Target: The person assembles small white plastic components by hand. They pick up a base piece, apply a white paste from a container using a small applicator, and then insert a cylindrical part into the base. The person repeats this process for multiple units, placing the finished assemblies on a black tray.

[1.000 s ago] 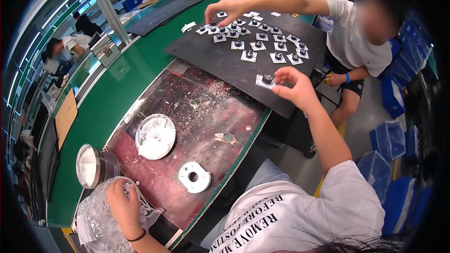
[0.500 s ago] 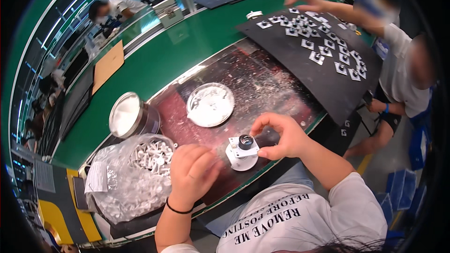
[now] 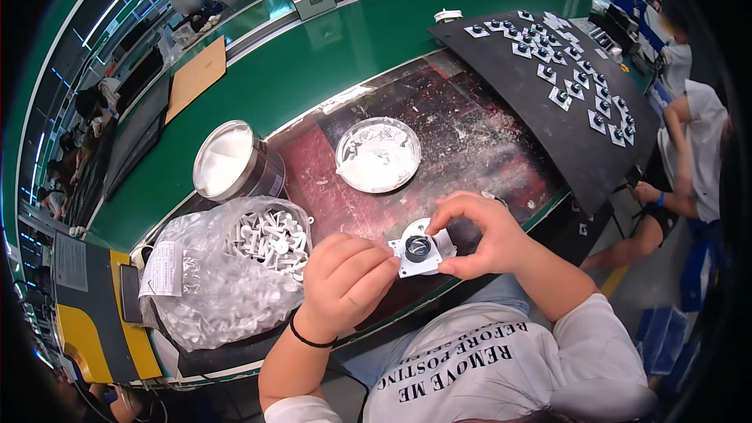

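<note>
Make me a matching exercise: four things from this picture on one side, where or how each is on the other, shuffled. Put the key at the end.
Column one
1. Square lens plate
2. Clear plastic bag
3. Shallow round dish
4. Large black board

Column two
A. Partly covered with a white substance
B. Bearing many scattered small white plates with black lenses
C. Between the left hand and the right hand
D. Filled with small white pieces

Right pairs: 1-C, 2-D, 3-A, 4-B
</note>
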Motion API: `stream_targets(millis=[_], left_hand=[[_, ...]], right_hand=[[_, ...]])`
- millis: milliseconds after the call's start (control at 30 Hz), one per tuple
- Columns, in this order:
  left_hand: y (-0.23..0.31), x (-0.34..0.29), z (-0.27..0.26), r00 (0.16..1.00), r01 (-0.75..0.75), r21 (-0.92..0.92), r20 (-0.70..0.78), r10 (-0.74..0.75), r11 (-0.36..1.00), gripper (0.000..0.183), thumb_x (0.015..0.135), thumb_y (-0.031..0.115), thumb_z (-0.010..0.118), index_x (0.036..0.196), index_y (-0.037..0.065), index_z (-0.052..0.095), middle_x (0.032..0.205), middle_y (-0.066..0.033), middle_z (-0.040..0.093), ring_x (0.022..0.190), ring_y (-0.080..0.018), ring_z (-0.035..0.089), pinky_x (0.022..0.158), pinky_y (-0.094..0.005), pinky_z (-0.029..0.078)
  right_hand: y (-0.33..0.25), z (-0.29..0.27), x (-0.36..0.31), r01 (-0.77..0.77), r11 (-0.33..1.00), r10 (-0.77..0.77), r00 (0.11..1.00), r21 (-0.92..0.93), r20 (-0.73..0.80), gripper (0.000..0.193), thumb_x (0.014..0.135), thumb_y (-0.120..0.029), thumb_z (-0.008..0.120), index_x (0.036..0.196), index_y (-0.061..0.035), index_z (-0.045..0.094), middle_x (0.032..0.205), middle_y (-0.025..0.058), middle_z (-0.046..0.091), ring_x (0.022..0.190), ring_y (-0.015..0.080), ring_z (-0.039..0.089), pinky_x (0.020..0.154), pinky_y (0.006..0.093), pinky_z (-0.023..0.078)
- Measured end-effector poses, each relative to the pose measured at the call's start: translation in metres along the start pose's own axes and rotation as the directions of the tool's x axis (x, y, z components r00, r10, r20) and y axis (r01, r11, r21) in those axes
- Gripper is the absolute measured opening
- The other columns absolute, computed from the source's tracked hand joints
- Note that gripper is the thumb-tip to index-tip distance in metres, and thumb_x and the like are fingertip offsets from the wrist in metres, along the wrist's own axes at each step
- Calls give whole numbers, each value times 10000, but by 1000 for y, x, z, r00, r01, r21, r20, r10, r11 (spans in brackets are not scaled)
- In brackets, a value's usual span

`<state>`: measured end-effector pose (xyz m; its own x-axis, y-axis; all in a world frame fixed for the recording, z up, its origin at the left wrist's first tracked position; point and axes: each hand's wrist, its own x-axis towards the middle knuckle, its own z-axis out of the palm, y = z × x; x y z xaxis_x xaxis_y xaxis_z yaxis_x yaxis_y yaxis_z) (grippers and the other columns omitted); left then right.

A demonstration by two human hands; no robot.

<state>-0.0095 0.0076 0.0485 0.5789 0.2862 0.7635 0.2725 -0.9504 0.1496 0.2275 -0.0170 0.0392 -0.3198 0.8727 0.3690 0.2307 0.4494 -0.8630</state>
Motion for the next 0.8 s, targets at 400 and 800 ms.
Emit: stream_targets(millis=[400,800], left_hand=[[8,-7,20,890,430,-300,-18,-456,851,162,691,14,696,812,38,590,783,-76,629,698,-241,595,627,-321,470],[13,-12,29,424,825,-555,491,-761,102,200,775,143,723,861,11,601,766,-34,614,658,-78,549,596,-220,441]], right_hand=[[-4,10,4,394,622,-504,863,-677,39,506,647,-282,770,1105,-142,608,1039,0,554,975,195,515,883,387,386],[5,-1,1,367,636,-403,908,-679,112,449,602,-329,762,993,-139,652,950,-10,578,950,183,540,921,409,357]])
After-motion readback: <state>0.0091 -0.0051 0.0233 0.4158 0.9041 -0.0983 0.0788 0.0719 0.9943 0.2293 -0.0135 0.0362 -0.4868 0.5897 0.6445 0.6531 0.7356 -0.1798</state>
